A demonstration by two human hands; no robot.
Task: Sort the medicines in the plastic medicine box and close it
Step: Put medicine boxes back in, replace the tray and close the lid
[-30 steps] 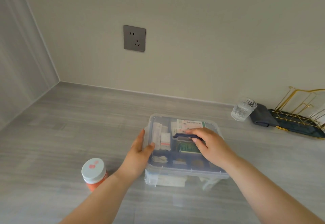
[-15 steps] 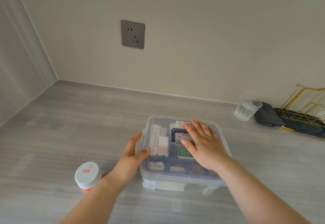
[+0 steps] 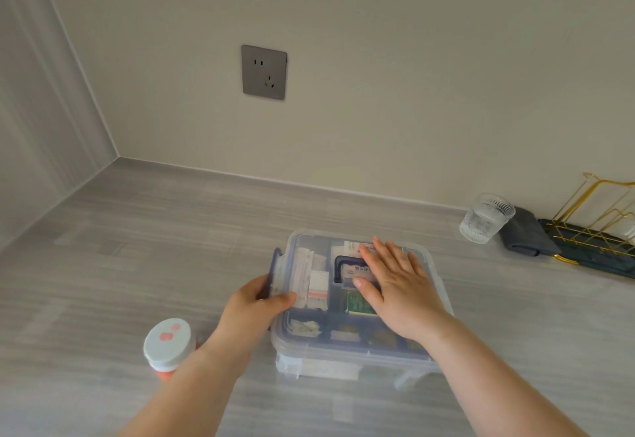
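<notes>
The clear plastic medicine box stands on the grey counter with its lid on; packets and cartons show through the lid. My right hand lies flat, fingers spread, on top of the lid and partly covers the dark folded handle. My left hand grips the blue side latch on the box's left edge, thumb on the lid. An orange bottle with a white cap stands on the counter left of the box, beside my left forearm.
A ribbed drinking glass stands at the back right, with a folded grey cloth and a gold wire rack on a dark tray beyond it. A wall socket is on the back wall.
My right hand let go of the handle and pressed flat on the lid. My left hand shifted from the lid's left edge onto the blue side latch, which now stands raised.
</notes>
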